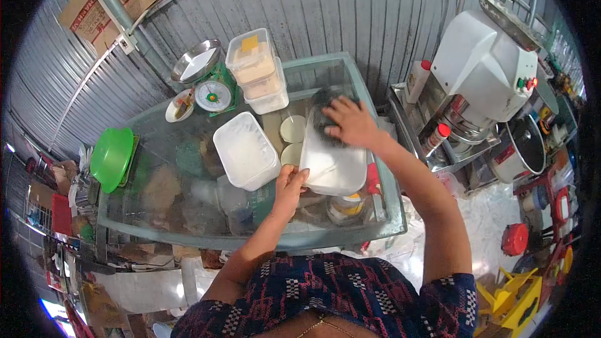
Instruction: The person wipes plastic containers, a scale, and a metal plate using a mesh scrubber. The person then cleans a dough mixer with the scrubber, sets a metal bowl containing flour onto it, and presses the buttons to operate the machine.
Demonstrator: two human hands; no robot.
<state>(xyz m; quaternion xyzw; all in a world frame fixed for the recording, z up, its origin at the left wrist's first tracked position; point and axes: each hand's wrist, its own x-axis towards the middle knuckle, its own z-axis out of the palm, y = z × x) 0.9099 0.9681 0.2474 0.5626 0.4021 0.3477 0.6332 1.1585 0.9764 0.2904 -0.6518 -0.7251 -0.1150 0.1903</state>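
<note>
My left hand (291, 183) grips the near left corner of a translucent white plastic container (341, 178), which has some white powder in it. Over the far end of that container, my right hand (350, 123) has its fingers spread. Beneath and beside these fingers is a black, blurred thing (324, 96) whose kind I cannot make out. A second white plastic container (245, 150), with white contents, stands to the left. Two pale round bowls or lids (292, 129) lie between the containers.
The glass-topped table (188, 228) also bears stacked tubs (260, 81), a green dial scale (216, 97) with a metal pan, a small white bowl (179, 107) and a green basin (113, 159). A white mixer (482, 62) and red-capped bottles (433, 141) stand at right.
</note>
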